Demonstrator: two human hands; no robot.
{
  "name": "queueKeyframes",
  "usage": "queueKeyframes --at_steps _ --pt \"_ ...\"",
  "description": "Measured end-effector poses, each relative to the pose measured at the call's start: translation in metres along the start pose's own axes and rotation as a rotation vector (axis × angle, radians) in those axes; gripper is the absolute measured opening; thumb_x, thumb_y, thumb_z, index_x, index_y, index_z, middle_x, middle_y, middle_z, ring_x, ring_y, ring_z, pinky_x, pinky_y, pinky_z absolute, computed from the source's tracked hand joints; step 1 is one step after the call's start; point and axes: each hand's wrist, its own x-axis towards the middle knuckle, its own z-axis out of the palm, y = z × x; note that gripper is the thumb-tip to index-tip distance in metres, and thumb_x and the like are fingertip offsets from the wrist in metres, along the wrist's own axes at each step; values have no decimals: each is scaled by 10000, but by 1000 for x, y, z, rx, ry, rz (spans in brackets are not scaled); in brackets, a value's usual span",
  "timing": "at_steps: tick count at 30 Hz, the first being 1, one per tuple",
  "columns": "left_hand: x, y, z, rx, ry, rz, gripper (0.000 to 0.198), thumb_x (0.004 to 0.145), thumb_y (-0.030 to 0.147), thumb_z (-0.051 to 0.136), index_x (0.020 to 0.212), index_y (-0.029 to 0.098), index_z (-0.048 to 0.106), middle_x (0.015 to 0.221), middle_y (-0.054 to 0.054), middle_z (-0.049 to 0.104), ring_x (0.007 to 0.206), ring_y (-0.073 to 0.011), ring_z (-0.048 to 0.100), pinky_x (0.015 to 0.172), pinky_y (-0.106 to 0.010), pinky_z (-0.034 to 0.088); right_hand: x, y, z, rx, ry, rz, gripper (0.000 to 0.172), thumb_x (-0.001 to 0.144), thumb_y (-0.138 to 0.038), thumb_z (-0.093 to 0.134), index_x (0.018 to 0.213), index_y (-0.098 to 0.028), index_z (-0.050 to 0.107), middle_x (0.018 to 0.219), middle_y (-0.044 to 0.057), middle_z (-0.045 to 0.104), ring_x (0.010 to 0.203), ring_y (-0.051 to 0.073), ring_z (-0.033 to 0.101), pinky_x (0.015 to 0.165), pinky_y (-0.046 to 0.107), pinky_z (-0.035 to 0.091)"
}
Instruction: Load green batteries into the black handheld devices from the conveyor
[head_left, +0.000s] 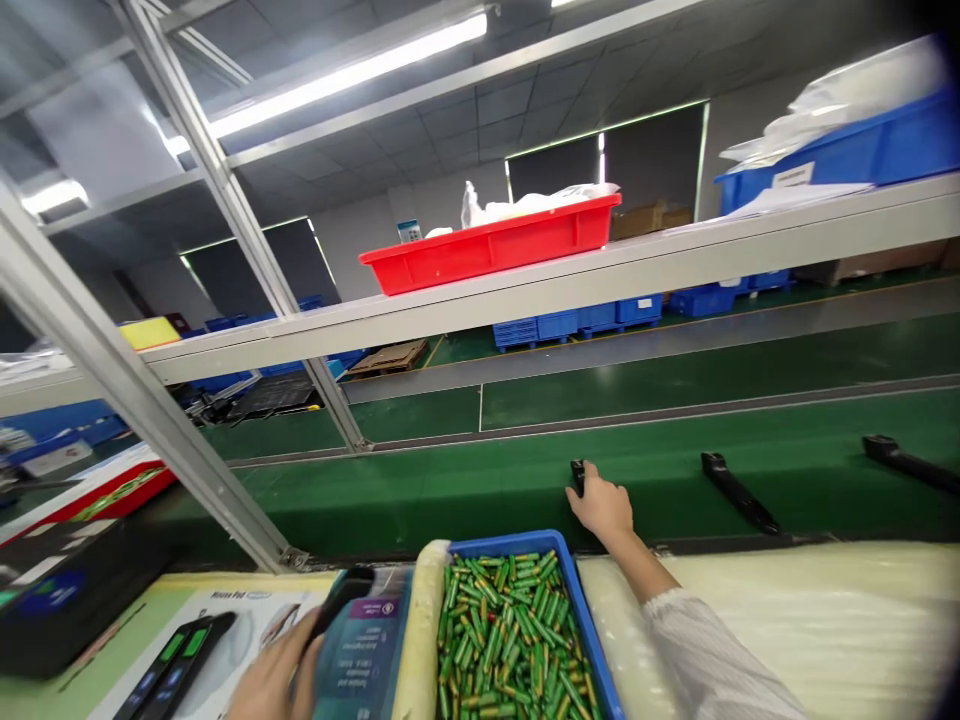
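Note:
My right hand (606,505) reaches out over the green conveyor belt (450,490). Its fingers are closed on a slim black handheld device (577,474), mostly covered by the hand. At the lower left, my left hand (276,672) is blurred, with its fingers wrapped round another black handheld device (346,598). A blue bin (562,550) full of small green and gold batteries (510,630) sits between the two arms. Two similar black devices lie open-handled on a printed mouse pad (247,612), showing green inside.
More black devices (739,490) lie on the belt at the right. A metal post (217,180) and a shelf (450,305) carrying a red tray (495,245) stand ahead. Pale foam padding (810,610) flanks the bin. A black box (67,610) is at left.

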Motion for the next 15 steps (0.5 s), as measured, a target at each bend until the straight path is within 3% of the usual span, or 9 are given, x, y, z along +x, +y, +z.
queueKeyframes --at_steps 2,5,7,10,12,15 --pt "18 48 2 -33 3 201 337 987 391 571 1281 265 677 1190 -44 769 1033 -221 737 888 -332 589 -31 -30 2 81 -103 -181 691 1011 -374 592 1606 -132 339 1089 144 735 954 277 713 912 406 507" --pt "34 93 8 -93 -39 262 356 984 308 600 1334 276 657 1234 -43 753 1077 -198 717 890 -296 579 -90 -74 10 373 -556 -589 877 1015 -482 591 1686 -317 50 1379 93 642 812 187 712 750 315 559" --pt "35 104 15 -155 -87 251 379 974 285 618 1351 303 650 1249 -33 748 1104 -194 708 901 -290 582 -121 -92 16 440 -695 -785 830 999 -439 618 1679 -327 156 1505 104 553 1017 239 707 874 352 559" --pt "26 93 25 -238 -137 154 397 957 331 642 1353 335 647 1296 -18 728 1175 -202 689 970 -308 582 -137 -98 18 422 -581 -894 474 1024 -345 560 1494 -294 527 1364 77 661 1188 288 645 1003 397 509" --pt "19 66 27 -219 -148 -55 427 934 454 644 1333 304 658 1327 -45 708 1209 -238 675 1000 -356 586 -133 -92 15 476 -417 -914 367 1051 -329 495 1405 -278 573 1257 73 696 1133 271 658 967 381 519" --pt "10 1 18 -23 -114 -456 574 890 636 539 1210 193 710 1335 -139 673 1244 -329 640 1048 -475 558 -124 -82 14 574 -116 -872 393 1078 -352 404 1435 -229 514 1259 125 668 1115 271 647 945 383 517"
